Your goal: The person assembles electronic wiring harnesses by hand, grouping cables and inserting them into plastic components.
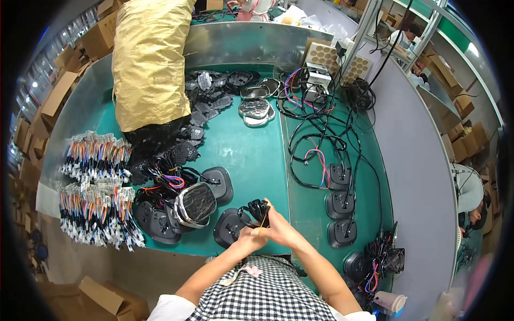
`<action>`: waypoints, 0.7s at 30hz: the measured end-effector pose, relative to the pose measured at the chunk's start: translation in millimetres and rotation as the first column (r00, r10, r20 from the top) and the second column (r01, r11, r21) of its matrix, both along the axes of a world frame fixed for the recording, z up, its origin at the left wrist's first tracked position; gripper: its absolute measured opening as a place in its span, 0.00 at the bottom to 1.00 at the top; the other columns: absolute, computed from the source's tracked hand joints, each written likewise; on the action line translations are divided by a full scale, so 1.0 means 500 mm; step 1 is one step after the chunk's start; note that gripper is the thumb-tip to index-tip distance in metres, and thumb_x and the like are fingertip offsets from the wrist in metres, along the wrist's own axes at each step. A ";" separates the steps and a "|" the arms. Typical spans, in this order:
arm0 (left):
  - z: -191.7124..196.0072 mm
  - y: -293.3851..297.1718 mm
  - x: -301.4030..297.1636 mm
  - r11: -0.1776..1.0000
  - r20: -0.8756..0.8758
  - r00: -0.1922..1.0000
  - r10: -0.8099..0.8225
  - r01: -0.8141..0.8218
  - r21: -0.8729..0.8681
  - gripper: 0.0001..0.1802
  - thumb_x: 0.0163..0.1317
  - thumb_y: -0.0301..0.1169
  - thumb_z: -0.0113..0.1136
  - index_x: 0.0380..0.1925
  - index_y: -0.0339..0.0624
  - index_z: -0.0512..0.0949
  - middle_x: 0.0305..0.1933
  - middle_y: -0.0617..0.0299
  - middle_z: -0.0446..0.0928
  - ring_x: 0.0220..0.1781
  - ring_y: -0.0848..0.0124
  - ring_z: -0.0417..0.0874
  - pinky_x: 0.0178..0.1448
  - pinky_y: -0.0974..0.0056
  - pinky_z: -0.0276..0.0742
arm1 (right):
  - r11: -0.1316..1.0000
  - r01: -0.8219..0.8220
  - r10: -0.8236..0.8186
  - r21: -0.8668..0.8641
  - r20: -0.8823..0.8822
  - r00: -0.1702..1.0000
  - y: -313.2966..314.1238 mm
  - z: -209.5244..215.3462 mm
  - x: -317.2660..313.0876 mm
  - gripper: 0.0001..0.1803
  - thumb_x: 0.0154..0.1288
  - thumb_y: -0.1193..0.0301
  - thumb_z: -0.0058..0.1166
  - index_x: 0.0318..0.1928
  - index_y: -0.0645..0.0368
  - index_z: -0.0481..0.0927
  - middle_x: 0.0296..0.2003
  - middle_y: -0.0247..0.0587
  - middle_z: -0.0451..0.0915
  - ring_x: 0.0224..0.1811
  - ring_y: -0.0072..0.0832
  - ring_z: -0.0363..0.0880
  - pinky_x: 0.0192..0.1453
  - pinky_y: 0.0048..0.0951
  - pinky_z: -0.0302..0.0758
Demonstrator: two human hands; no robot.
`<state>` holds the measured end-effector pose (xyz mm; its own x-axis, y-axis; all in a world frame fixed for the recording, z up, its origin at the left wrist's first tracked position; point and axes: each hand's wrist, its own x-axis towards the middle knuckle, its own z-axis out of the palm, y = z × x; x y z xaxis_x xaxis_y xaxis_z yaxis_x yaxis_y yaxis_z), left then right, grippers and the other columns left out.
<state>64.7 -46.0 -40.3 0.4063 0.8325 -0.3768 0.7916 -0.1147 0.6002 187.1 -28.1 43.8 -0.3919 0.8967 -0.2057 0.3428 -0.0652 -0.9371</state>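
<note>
Both my hands meet at the near edge of the green worktable. My right hand (277,229) is closed around a coiled bundle of black cable (258,211). Close against it, my left hand (250,241) pinches a thin yellowish band (262,226) stretched between the hands at the bundle. Just left of the bundle lies a black rounded housing (229,229), its cable apparently leading to the coil. Farther left, a shiny mirror-like oval part (196,204) rests on other black housings (155,222).
Bundles of coloured wire connectors (96,214) fill the left side. A big yellow sack (152,64) stands behind black plastic parts (201,115). Silver-rimmed parts (256,109) lie at the back middle. Several cabled black housings (340,205) line the right, beside a grey partition (412,160). A cup (390,301) stands lower right.
</note>
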 end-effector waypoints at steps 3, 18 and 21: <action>0.027 -0.007 0.016 0.983 0.026 0.993 0.112 -0.115 0.142 0.12 0.52 0.35 0.49 0.31 0.42 0.76 0.33 0.50 0.78 0.36 0.54 0.80 0.37 0.52 0.76 | 0.982 0.160 -0.169 0.101 0.084 0.982 -0.001 -0.017 -0.020 0.46 0.44 0.64 0.63 0.59 0.73 0.52 0.47 0.59 0.70 0.54 0.46 0.69 0.57 0.35 0.65; 0.185 0.038 -0.053 0.895 0.485 0.849 0.208 -0.365 0.255 0.07 0.47 0.28 0.61 0.27 0.39 0.80 0.28 0.57 0.76 0.23 0.67 0.77 0.28 0.66 0.71 | 0.827 0.528 -0.526 0.191 -0.068 0.848 -0.013 -0.084 -0.043 0.32 0.49 0.78 0.47 0.59 0.66 0.58 0.27 0.46 0.75 0.29 0.36 0.75 0.35 0.32 0.71; 0.167 0.035 -0.034 0.867 0.426 0.889 0.169 -0.340 0.365 0.06 0.46 0.29 0.62 0.26 0.40 0.80 0.24 0.59 0.75 0.23 0.66 0.77 0.27 0.64 0.71 | 0.867 0.420 -0.445 0.268 0.037 0.895 -0.017 -0.081 -0.038 0.41 0.49 0.80 0.47 0.64 0.65 0.46 0.28 0.50 0.74 0.30 0.43 0.76 0.35 0.36 0.71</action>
